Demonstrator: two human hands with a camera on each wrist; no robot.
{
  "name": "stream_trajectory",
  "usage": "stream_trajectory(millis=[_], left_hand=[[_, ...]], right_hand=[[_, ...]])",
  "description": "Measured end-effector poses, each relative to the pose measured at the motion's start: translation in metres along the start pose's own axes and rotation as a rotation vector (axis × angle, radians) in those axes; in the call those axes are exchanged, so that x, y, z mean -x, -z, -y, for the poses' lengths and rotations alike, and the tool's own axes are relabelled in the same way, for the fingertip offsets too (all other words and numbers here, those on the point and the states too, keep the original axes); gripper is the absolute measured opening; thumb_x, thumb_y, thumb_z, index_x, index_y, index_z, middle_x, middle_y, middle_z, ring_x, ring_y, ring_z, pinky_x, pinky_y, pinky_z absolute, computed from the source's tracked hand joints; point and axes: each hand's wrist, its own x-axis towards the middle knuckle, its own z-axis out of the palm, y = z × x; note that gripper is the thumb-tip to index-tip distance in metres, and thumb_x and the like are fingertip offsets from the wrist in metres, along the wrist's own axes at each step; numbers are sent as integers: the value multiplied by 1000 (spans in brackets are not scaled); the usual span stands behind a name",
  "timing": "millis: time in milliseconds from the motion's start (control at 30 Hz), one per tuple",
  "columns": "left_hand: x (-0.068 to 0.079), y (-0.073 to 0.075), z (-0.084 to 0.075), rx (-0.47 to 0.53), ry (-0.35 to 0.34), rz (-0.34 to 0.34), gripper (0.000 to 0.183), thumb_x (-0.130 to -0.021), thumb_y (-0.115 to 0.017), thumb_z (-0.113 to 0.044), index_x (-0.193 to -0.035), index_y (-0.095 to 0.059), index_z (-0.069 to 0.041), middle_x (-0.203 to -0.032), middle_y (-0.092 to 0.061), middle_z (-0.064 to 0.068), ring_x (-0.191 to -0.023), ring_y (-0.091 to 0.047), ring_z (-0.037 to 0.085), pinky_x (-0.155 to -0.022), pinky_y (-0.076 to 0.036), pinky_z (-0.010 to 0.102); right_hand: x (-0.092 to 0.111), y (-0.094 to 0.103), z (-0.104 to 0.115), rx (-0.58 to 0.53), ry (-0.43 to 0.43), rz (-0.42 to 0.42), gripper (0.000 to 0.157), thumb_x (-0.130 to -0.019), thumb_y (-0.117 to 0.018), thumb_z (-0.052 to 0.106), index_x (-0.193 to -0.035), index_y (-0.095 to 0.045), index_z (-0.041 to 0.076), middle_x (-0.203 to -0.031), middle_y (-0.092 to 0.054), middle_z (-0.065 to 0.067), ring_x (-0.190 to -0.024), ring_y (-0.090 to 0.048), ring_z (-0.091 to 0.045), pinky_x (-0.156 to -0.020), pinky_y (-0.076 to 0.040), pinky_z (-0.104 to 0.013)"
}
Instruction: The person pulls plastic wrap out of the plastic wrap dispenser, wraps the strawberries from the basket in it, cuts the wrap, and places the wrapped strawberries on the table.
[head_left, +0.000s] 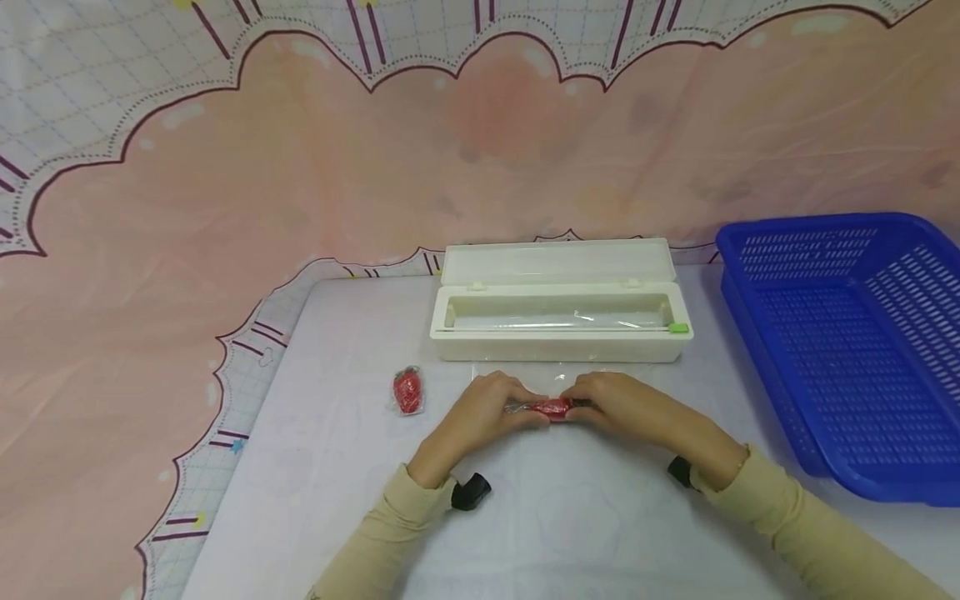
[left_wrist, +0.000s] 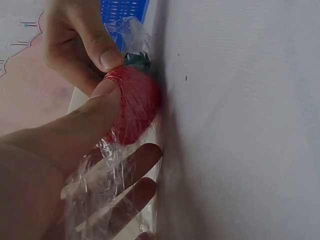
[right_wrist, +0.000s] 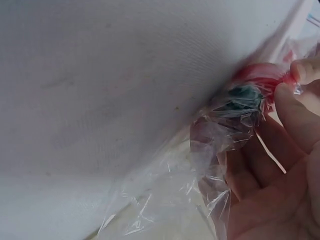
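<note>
A red strawberry (head_left: 553, 408) with a green leafy top lies sideways just above the table, wrapped in clear plastic film. My left hand (head_left: 495, 410) holds it from the left, the thumb pressed on its red side in the left wrist view. From the leafy end, my right hand (head_left: 618, 407) pinches it, with the thumb close to the left one. Loose cling film (right_wrist: 165, 200) trails from the leafy end in the right wrist view, and more film (left_wrist: 107, 170) hangs over the left fingers. Another film-wrapped strawberry (head_left: 408, 391) rests on the table to the left.
Behind the hands stands a white cling film dispenser (head_left: 562, 347) with its lid raised and a green slider (head_left: 678, 328) at its right end. A blue plastic basket (head_left: 813, 417) sits at the right. White cloth (head_left: 300, 500) covers the table.
</note>
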Motion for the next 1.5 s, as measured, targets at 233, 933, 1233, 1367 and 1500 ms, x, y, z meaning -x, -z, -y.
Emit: stream_trajectory(millis=[233, 933, 1233, 1367, 1500], left_hand=[[1, 3, -3, 67, 57, 46, 19, -85, -77, -40, -94, -82, -23, -92, -77, -8, -84, -66, 3, -72, -50, 22], [-8, 16, 4, 167, 150, 236, 22, -94, -68, -33, -83, -81, -19, -67, -64, -12, -60, -37, 2, -54, -30, 20], [-4, 16, -4, 102, 229, 171, 19, -90, -72, -34, -81, -81, -20, -70, -67, -11, -61, -43, 4, -55, -33, 21], [-1, 17, -12, -23, 259, 78, 19, -88, -74, -36, -89, -80, -18, -88, -75, -7, -73, -58, 7, -62, -45, 24], [1, 18, -18, -93, 228, 29, 22, -88, -75, -36, -98, -78, -17, -92, -75, -5, -83, -65, 12, -70, -50, 29]], right_hand=[[1, 1, -3, -62, -9, 60, 18, -97, -64, 20, -104, -77, 10, -94, -73, 6, -85, -65, -6, -80, -56, -32], [1, -9, 1, -18, -49, -19, 26, -89, -74, 26, -111, -73, 11, -102, -71, 7, -91, -64, -6, -83, -55, -33], [-4, -5, 0, -118, -26, 70, 16, -94, -68, 18, -107, -74, 10, -96, -71, 8, -84, -60, -3, -78, -54, -27], [-4, -6, -1, -128, -41, 68, 17, -93, -70, 20, -105, -75, 8, -95, -70, 6, -83, -60, -4, -75, -53, -25], [-4, -8, 2, -74, -35, 26, 20, -91, -72, 18, -108, -74, 7, -95, -68, 4, -82, -60, -5, -73, -53, -25]])
